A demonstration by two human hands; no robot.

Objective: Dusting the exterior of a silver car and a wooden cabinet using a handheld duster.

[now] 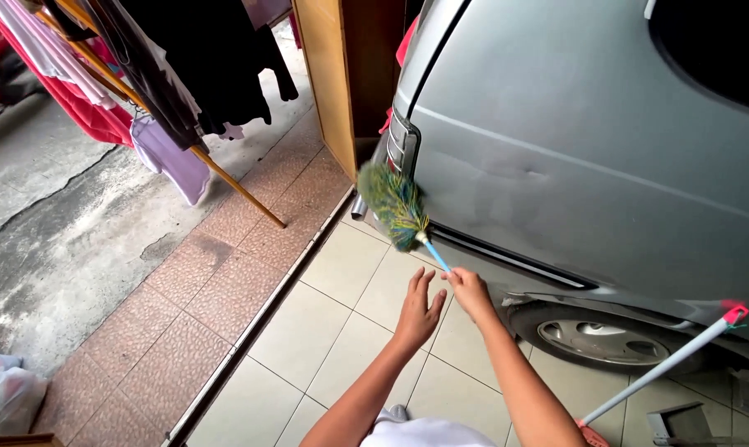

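From the head camera we look down past our own two bare forearms toward a tiled floor (341,331) and the rear corner of a silver car (590,165). Our right hand (467,290) pinches the thin blue handle of a feather duster (395,207) between fingertips and thumb, closed narrowly around its lower end. The duster runs up and to the left from that hand, its long axis slanting from the grip toward the car's rear corner, where the green and yellow feather head rests against or just beside the bodywork below the tail light (403,141); we cannot tell for sure whether it touches. Our left hand (417,310) hangs just beside the right, fingers spread open and pointing upward, holding nothing, slightly below and left of the handle and near it but apart. The right hand is the nearer one to the duster, since it holds it. Below the car body we see a rear wheel (594,335), and a pale long-handled tool with a red end (664,364) leans by it at lower right. At upper left, clothes hang on a wooden drying rack (234,186) over reddish paving and rough concrete
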